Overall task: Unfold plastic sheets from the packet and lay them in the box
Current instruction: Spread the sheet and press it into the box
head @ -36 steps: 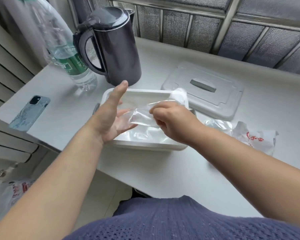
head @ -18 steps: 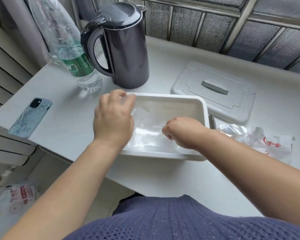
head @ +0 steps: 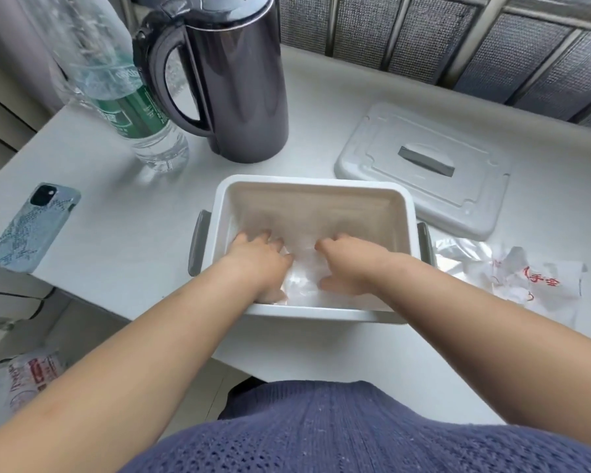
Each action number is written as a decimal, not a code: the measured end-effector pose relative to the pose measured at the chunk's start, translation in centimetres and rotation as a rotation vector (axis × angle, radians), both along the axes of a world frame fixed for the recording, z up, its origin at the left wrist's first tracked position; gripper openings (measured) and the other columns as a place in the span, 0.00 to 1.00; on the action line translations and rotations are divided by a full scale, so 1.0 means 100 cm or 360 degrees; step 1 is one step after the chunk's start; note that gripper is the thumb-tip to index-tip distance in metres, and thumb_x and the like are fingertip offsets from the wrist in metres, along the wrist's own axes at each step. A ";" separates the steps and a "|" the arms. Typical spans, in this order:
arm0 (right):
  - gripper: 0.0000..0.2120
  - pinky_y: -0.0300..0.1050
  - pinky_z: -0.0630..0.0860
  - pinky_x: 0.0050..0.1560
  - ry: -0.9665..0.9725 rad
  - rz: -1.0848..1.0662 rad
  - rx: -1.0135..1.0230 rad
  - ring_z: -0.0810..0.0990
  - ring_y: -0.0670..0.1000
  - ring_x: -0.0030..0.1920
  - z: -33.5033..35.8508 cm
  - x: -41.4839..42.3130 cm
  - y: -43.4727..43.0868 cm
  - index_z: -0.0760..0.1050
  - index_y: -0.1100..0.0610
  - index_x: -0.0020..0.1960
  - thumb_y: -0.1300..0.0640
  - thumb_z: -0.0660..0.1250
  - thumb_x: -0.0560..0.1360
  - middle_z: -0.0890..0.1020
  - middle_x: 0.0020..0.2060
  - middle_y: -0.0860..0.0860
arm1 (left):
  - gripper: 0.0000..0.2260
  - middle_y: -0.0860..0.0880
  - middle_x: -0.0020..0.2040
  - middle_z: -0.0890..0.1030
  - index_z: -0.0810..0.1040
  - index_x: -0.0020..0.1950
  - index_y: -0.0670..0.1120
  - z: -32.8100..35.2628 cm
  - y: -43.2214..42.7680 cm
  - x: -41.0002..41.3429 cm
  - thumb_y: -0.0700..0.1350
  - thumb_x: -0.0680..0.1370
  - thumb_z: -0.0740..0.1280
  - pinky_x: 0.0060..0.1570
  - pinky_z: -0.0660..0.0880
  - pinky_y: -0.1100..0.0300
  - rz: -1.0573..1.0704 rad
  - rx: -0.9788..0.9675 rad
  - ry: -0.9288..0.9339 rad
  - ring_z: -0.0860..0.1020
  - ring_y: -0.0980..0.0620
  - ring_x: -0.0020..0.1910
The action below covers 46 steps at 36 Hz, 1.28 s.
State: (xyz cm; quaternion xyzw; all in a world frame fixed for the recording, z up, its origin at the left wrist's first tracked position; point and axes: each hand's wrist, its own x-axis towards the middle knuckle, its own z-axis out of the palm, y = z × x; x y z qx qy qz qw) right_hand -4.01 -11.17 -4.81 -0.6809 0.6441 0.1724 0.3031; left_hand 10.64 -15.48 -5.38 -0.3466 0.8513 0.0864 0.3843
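A white bench [head: 321, 107] fills the view, seen from above by the person working at it. A tall dark kettle [head: 239, 80] stands toward the back left corner. A white rectangular box [head: 314, 213] with grey side handles sits at the middle of the front edge. Its white lid [head: 423, 172], with a grey handle, lies flat behind and to the right of the box, near the back edge. A clear water bottle [head: 130, 97] with a green label stands just left of the kettle. A crumpled white packet [head: 526, 281] with red print lies just right of the box, by the front edge. A phone [head: 31, 230] lies face down at the left edge. Inside the box, the left hand [head: 256, 264] and right hand [head: 348, 264] rest palm down side by side. Each grip is apart, fingers spread flat, pressing on a clear plastic sheet [head: 302, 278] that lies on the box floor.
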 end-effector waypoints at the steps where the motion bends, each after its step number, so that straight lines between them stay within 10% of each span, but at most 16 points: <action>1: 0.27 0.47 0.73 0.57 0.0080 0.0022 0.0064 0.74 0.61 0.59 -0.005 -0.001 0.001 0.61 0.59 0.69 0.53 0.65 0.74 0.67 0.64 0.60 | 0.33 0.48 0.78 0.53 0.53 0.78 0.51 -0.002 -0.001 0.001 0.60 0.78 0.61 0.71 0.53 0.44 0.0014 -0.0017 0.0021 0.48 0.45 0.77; 11: 0.24 0.47 0.73 0.53 0.0016 -0.0036 -0.0117 0.75 0.58 0.59 0.010 -0.012 0.002 0.64 0.58 0.68 0.53 0.64 0.75 0.71 0.61 0.57 | 0.24 0.49 0.65 0.72 0.72 0.67 0.51 0.027 0.000 0.001 0.60 0.75 0.66 0.62 0.67 0.52 0.0236 -0.0108 0.0386 0.69 0.46 0.65; 20: 0.11 0.42 0.71 0.43 -0.0618 -0.0629 -0.1354 0.78 0.53 0.41 0.040 -0.059 0.045 0.80 0.59 0.50 0.58 0.62 0.72 0.82 0.40 0.51 | 0.11 0.52 0.54 0.78 0.79 0.52 0.52 0.076 0.033 -0.035 0.55 0.78 0.62 0.42 0.70 0.57 0.0698 -0.0565 0.1160 0.76 0.49 0.53; 29: 0.12 0.44 0.71 0.54 -0.0366 -0.1084 -0.0904 0.77 0.53 0.55 0.001 -0.146 0.124 0.78 0.56 0.56 0.60 0.61 0.76 0.82 0.52 0.51 | 0.09 0.47 0.49 0.81 0.82 0.51 0.42 0.033 0.132 -0.136 0.41 0.74 0.66 0.43 0.76 0.56 -0.0033 -0.0384 0.2264 0.80 0.45 0.46; 38: 0.27 0.41 0.62 0.66 -0.0398 -0.0989 -0.0388 0.65 0.52 0.70 -0.025 -0.178 0.165 0.60 0.56 0.74 0.64 0.57 0.75 0.66 0.71 0.54 | 0.18 0.45 0.62 0.75 0.70 0.66 0.42 -0.054 0.158 -0.176 0.48 0.79 0.63 0.55 0.72 0.49 0.0437 0.0122 0.1228 0.72 0.43 0.61; 43: 0.32 0.44 0.63 0.67 -0.0483 -0.0935 -0.0235 0.64 0.53 0.71 -0.026 -0.184 0.173 0.53 0.55 0.76 0.63 0.59 0.74 0.63 0.73 0.53 | 0.04 0.44 0.47 0.79 0.70 0.48 0.44 -0.053 0.162 -0.187 0.44 0.80 0.59 0.37 0.68 0.52 0.0427 -0.0196 0.1215 0.76 0.40 0.48; 46: 0.34 0.43 0.61 0.68 -0.0520 -0.0928 -0.0188 0.61 0.51 0.72 -0.026 -0.187 0.172 0.52 0.53 0.76 0.61 0.61 0.73 0.61 0.74 0.53 | 0.06 0.47 0.47 0.83 0.79 0.49 0.47 -0.048 0.160 -0.190 0.45 0.78 0.63 0.43 0.72 0.54 0.0716 -0.0177 0.1373 0.78 0.43 0.48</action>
